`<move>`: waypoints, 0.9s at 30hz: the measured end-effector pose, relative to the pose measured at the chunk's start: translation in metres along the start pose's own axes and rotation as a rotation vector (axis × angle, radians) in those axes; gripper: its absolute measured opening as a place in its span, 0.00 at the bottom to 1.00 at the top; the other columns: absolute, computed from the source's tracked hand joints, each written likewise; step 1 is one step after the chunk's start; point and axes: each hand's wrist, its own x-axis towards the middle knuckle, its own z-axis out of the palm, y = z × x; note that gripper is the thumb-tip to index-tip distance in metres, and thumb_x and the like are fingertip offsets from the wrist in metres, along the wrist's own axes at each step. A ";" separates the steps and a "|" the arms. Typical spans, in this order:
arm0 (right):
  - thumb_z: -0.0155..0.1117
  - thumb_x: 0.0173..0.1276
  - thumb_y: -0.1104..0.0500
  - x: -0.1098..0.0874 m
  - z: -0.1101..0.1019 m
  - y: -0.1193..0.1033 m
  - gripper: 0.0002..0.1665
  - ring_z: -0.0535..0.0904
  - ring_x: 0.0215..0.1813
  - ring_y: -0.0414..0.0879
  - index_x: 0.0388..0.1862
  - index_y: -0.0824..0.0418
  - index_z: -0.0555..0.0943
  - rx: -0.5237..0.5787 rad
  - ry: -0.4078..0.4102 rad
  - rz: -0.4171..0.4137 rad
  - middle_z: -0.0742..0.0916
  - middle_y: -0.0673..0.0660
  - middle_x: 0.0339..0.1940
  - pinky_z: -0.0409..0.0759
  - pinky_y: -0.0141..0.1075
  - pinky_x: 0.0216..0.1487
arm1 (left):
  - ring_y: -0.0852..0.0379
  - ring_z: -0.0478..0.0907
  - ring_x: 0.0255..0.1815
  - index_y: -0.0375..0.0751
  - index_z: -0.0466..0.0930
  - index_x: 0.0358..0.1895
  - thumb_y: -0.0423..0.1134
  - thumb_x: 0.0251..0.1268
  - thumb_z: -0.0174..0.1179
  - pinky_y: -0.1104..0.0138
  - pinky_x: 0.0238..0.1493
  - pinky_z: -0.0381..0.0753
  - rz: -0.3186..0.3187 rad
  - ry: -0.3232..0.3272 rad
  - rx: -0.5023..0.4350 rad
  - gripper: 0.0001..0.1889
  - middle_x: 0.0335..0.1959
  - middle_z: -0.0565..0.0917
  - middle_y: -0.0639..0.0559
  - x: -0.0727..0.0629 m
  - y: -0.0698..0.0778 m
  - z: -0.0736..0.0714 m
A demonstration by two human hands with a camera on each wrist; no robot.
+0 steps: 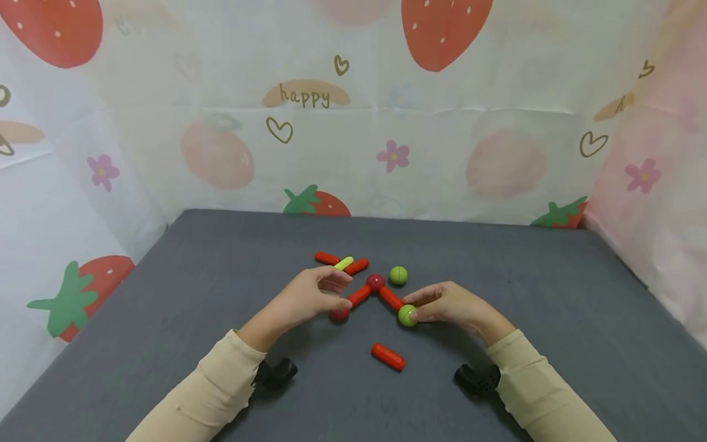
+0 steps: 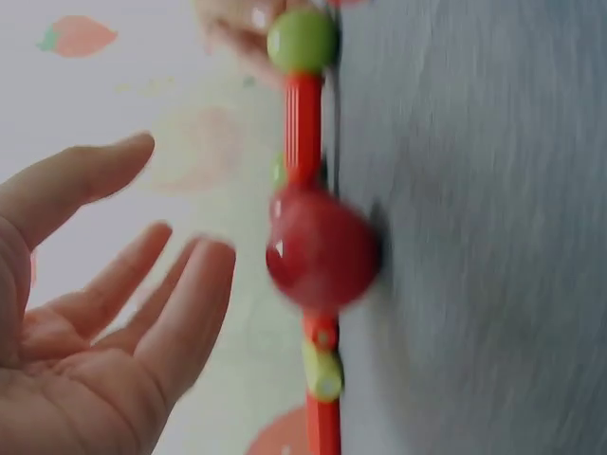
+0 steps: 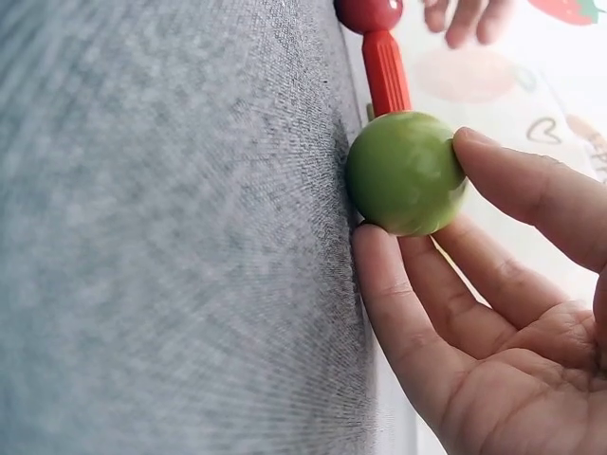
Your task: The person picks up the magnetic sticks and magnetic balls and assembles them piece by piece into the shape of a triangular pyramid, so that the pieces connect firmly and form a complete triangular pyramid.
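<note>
Two red rods (image 1: pixel 360 297) (image 1: pixel 391 299) spread in a V from a red ball (image 1: pixel 375 282) on the dark table. At the left rod's near end is another red ball (image 1: pixel 339 315). My left hand (image 1: pixel 317 291) is beside that ball; the left wrist view shows its loose fingers (image 2: pixel 194 313) apart from the red ball (image 2: pixel 327 251). With thumb and fingertips, my right hand (image 1: pixel 450 305) pinches a green ball (image 3: pixel 406 173) at the end of the right rod (image 3: pixel 387 74), low against the tabletop.
A loose red rod (image 1: pixel 388 357) lies nearer me, between the forearms. Behind the V sit a second green ball (image 1: pixel 398 275) and a group of rods, two red (image 1: pixel 327 258) (image 1: pixel 357 266) and one yellow-green (image 1: pixel 344 263). A printed cloth (image 1: pixel 353 141) rises behind the table.
</note>
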 end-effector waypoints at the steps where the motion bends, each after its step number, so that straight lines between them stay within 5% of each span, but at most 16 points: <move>1: 0.69 0.66 0.60 0.000 0.000 0.000 0.27 0.84 0.46 0.36 0.62 0.68 0.79 -0.002 0.002 0.002 0.86 0.59 0.58 0.82 0.33 0.51 | 0.49 0.78 0.61 0.38 0.78 0.60 0.38 0.63 0.68 0.56 0.60 0.79 0.011 -0.032 -0.013 0.23 0.61 0.81 0.42 -0.001 0.002 0.004; 6: 0.69 0.66 0.60 0.002 0.001 -0.001 0.27 0.84 0.48 0.36 0.63 0.67 0.79 -0.008 0.004 0.009 0.85 0.60 0.60 0.83 0.34 0.53 | 0.52 0.83 0.56 0.37 0.79 0.58 0.36 0.61 0.70 0.61 0.55 0.82 0.013 -0.194 -0.047 0.22 0.57 0.83 0.42 -0.003 0.002 0.023; 10: 0.68 0.67 0.60 0.002 0.001 -0.002 0.27 0.84 0.48 0.36 0.63 0.68 0.78 -0.004 0.004 0.006 0.84 0.62 0.62 0.83 0.35 0.54 | 0.55 0.83 0.52 0.38 0.79 0.57 0.34 0.59 0.71 0.64 0.53 0.82 -0.014 -0.261 -0.043 0.22 0.55 0.83 0.45 0.001 0.002 0.036; 20: 0.68 0.67 0.61 0.001 -0.002 -0.001 0.28 0.83 0.49 0.36 0.64 0.70 0.76 0.009 -0.017 -0.012 0.83 0.63 0.63 0.82 0.33 0.54 | 0.62 0.81 0.40 0.37 0.85 0.49 0.30 0.55 0.72 0.71 0.44 0.80 0.003 -0.351 0.010 0.17 0.45 0.87 0.50 0.007 0.004 0.046; 27: 0.68 0.67 0.61 0.002 -0.002 0.001 0.28 0.83 0.49 0.35 0.64 0.70 0.77 0.014 -0.014 0.004 0.83 0.62 0.63 0.83 0.33 0.53 | 0.62 0.77 0.31 0.42 0.88 0.39 0.31 0.53 0.73 0.72 0.35 0.73 -0.003 -0.316 0.146 0.10 0.30 0.85 0.56 0.007 0.010 0.053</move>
